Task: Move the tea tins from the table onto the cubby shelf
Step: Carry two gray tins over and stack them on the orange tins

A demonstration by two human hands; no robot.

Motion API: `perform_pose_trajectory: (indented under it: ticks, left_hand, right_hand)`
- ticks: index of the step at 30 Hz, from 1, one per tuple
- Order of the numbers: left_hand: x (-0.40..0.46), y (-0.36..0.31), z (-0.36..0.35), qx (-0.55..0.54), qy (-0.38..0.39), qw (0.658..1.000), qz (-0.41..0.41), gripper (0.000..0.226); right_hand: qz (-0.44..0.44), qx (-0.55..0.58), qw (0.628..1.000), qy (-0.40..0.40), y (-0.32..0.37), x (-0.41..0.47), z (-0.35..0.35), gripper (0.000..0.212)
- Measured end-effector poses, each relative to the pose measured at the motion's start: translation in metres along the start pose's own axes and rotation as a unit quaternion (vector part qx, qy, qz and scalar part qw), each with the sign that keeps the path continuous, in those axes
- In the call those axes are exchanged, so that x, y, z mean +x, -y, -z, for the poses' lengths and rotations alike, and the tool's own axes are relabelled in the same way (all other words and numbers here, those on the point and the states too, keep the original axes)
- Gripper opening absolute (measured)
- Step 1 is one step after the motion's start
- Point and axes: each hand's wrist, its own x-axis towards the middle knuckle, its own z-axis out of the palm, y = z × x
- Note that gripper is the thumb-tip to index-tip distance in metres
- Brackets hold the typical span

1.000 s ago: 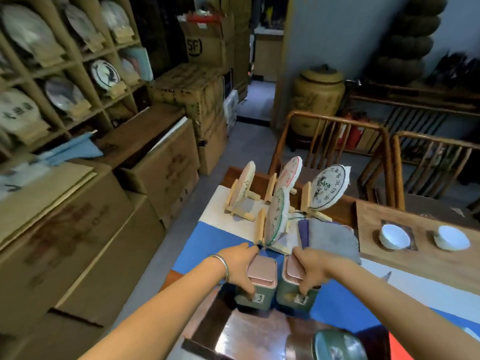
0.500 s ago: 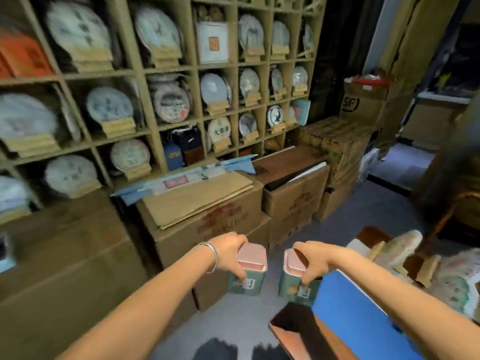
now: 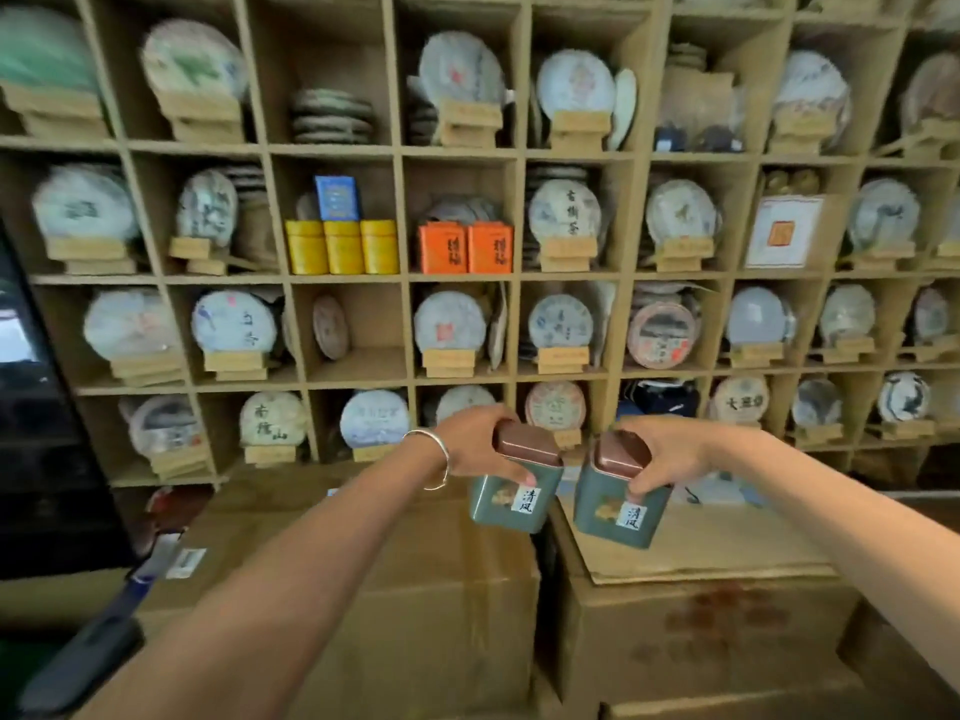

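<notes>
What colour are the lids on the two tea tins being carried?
Coppery brown lids on green tea tins, clearest in the head view.

A wooden cubby shelf (image 3: 400, 153) covers the wall. Most compartments hold round wrapped tea cakes (image 3: 563, 213) standing on small wooden stands. One compartment holds three yellow canisters (image 3: 343, 246) in a row with a blue box (image 3: 337, 197) above them; the next to the right holds two orange boxes (image 3: 466, 247). Cardboard boxes (image 3: 691, 615) stand below the shelf.

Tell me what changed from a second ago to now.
Both green tea tins, the left tin and the right tin, left the table and now hang before the cubby shelf. Unchanged: the left hand and right hand grip their lids.
</notes>
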Motion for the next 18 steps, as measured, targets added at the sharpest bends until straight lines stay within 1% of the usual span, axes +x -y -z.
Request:
perform_pose_trajectory:
  ticks: [3, 5, 7, 9, 12, 15, 18]
  left_hand:
    - [-0.006, 0.031, 0.043, -0.056, -0.065, 0.995, 0.047, 0.095]
    - [-0.004, 0.048, 0.069, -0.087, -0.104, 0.988, 0.070, 0.101]
    - [0.002, 0.063, 0.092, -0.119, -0.144, 0.979, 0.077, 0.103]
    - [0.013, 0.075, 0.114, -0.137, -0.166, 0.974, 0.072, 0.096]
    - [0.041, 0.091, 0.147, -0.142, -0.173, 0.973, 0.058, 0.075]
    - [0.083, 0.103, 0.184, -0.148, -0.178, 0.972, 0.041, 0.067]
    - [0.135, 0.113, 0.220, -0.150, -0.203, 0.967, 0.032, 0.062]
  right_hand:
    - [0.051, 0.017, 0.998, -0.016, 0.036, 0.042, 0.033, 0.071]
    - [0.081, 0.005, 0.996, -0.029, 0.055, 0.067, 0.054, 0.072]
    - [0.097, 0.008, 0.994, -0.049, 0.068, 0.090, 0.075, 0.074]
    - [0.110, 0.002, 0.992, -0.065, 0.076, 0.115, 0.097, 0.077]
    - [0.141, -0.027, 0.987, -0.076, 0.082, 0.153, 0.136, 0.067]
    - [0.161, -0.038, 0.981, -0.102, 0.077, 0.194, 0.176, 0.062]
    - [0.180, -0.040, 0.973, -0.136, 0.064, 0.237, 0.215, 0.061]
